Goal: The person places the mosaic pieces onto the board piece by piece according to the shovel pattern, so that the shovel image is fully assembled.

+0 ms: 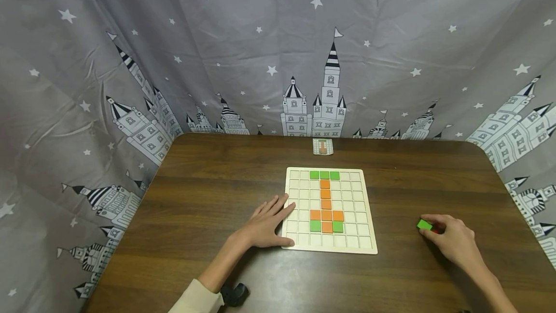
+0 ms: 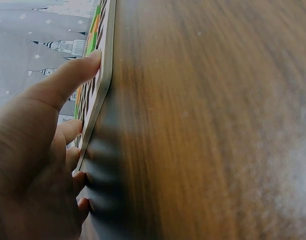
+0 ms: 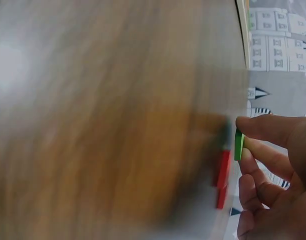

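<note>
A cream grid board lies on the table. Three green tiles fill part of its top row, several orange tiles run down its middle, and two green tiles flank the lowest orange one. My left hand rests spread over the board's left edge, thumb at the near left corner. Off to the board's right, my right hand pinches a green tile between thumb and fingertips, above the table. Red tiles lie on the table just beneath that hand, mostly hidden by it in the head view.
A small card printed with a coloured grid pattern lies at the far table edge, behind the board. The brown wooden table is backed by a grey curtain with castles and stars. A black device sits by my left wrist.
</note>
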`<state>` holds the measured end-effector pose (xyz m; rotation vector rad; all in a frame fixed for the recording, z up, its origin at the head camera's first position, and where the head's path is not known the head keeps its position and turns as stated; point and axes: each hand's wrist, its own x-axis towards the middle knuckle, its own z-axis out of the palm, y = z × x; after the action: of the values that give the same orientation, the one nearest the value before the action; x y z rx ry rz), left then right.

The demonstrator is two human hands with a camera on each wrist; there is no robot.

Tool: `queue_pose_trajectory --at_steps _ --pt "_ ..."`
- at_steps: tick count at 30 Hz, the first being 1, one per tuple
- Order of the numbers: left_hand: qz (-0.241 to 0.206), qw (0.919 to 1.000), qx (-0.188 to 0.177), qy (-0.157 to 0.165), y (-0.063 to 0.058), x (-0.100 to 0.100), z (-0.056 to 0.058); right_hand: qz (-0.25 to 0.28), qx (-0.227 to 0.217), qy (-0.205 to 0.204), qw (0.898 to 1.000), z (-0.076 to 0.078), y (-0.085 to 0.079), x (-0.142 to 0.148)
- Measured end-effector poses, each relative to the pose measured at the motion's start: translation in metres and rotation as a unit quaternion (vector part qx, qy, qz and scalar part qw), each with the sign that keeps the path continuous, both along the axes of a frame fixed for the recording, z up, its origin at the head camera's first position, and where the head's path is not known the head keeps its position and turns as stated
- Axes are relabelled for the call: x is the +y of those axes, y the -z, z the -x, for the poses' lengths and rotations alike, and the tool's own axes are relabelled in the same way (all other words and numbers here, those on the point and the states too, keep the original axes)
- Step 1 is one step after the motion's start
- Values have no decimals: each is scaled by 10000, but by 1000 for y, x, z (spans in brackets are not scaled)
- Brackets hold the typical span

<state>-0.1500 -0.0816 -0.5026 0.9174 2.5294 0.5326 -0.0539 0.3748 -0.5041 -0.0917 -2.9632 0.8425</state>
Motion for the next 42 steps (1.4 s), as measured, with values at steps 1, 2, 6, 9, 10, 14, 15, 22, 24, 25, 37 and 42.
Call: queue_pose_trajectory --at_steps 1,2,6,9,10,14,15,22,24,25,37,42 --pt "-22 10000 1 -4 0 0 0 30 12 -37 10000 1 -1 -2" --pt "-28 10000 -6 -11 0 0 0 53 14 -66 10000 2 -2 -4" --pt "-19 10000 1 -20 0 1 0 205 -24 -167 9996 6 -7 -17" --pt "-25 10000 5 -21 0 1 0 374 -56 -238 9990 9 -11 -31" --pt "-34 10000 15 -19 1 1 0 440 -64 -272 9986 11 -13 -36" --pt "-13 10000 27 -28 2 1 1 651 -13 -439 9969 16 -18 -56" --pt "12 10000 33 -30 2 1 1 689 15 -495 9964 18 -18 -61" --pt "17 10000 1 -16 1 2 1 745 220 -903 9929 25 -18 -95" --pt "-24 10000 -8 -11 1 2 1 757 304 -1059 9910 25 -17 -105" --pt "-18 10000 -13 -10 1 2 1 773 338 -1136 9899 25 -16 -110" --pt "-23 10000 10 -25 0 1 -1 968 481 -1942 9750 29 -7 -160" --pt "-37 10000 17 -29 0 1 -1 965 366 -2059 9731 29 -3 -172"
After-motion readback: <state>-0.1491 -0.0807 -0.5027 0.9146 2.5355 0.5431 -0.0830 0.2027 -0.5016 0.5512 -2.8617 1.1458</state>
